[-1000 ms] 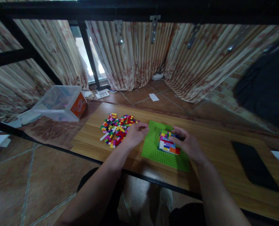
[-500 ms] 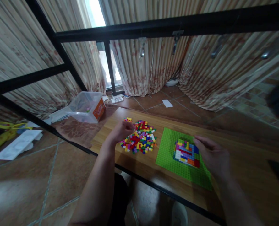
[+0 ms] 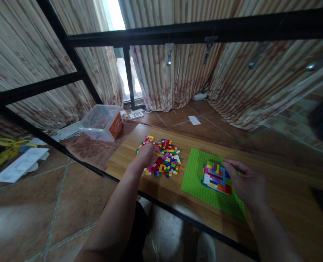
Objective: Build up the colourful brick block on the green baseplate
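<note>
A heap of small coloured bricks lies on the wooden table. My left hand rests on the left side of the heap, fingers curled down into the bricks; what they hold is hidden. To the right lies a green baseplate bearing a flat block of many-coloured bricks. My right hand lies on the plate's right part, its fingertips at the block's right edge, fingers loosely bent.
A clear plastic box with an orange label stands on the floor at the back left. Black metal bars cross above the table. Curtains hang behind. White papers and a yellow object lie on the tiled floor at left.
My left hand left the baseplate's edge and went left onto the brick heap. My right hand drew back to the block's right edge. The camera swung left and up.
</note>
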`<state>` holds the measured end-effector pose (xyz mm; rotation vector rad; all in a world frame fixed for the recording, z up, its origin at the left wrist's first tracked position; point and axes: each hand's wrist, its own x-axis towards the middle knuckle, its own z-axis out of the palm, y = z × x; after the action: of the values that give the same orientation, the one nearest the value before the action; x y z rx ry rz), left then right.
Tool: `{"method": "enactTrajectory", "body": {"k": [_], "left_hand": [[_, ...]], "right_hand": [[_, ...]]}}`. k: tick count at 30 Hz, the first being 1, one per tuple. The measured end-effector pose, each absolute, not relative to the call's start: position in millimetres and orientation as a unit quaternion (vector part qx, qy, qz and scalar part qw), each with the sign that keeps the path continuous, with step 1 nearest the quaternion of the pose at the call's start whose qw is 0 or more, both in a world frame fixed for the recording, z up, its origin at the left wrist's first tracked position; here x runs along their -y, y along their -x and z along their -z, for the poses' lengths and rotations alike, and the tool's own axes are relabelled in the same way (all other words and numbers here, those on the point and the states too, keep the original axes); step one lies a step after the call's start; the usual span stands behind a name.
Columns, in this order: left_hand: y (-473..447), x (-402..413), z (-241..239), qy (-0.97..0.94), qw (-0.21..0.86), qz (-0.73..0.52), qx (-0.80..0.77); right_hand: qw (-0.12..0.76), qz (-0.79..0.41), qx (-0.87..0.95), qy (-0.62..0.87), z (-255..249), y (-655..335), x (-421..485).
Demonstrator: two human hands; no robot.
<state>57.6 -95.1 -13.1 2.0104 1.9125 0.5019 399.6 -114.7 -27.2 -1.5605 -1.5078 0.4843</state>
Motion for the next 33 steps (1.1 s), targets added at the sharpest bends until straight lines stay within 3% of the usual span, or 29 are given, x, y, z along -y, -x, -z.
{"method": "enactTrajectory", "body": {"k": [6,14,27,33], "left_hand": [[-79,96,0,-0.726,0.164,-0.235,-0.625],[-165,111,9,-0.778,0.259,-0.291,-0.492],[-213,110,21,-0.812,0.205,-0.268,-0.476],[-218,108,19,-0.794,0.192,-0.264,-0.513]], "right_hand": [[0.5,-0.179,0.568,0.629,16,-399,119],[0.496,-0.205,0.584,0.609,16,-397,123],[0.478,-0.228,0.591,0.609,21,-397,123],[0.425,-0.252,0.61,0.619,21,-394,123]]}}
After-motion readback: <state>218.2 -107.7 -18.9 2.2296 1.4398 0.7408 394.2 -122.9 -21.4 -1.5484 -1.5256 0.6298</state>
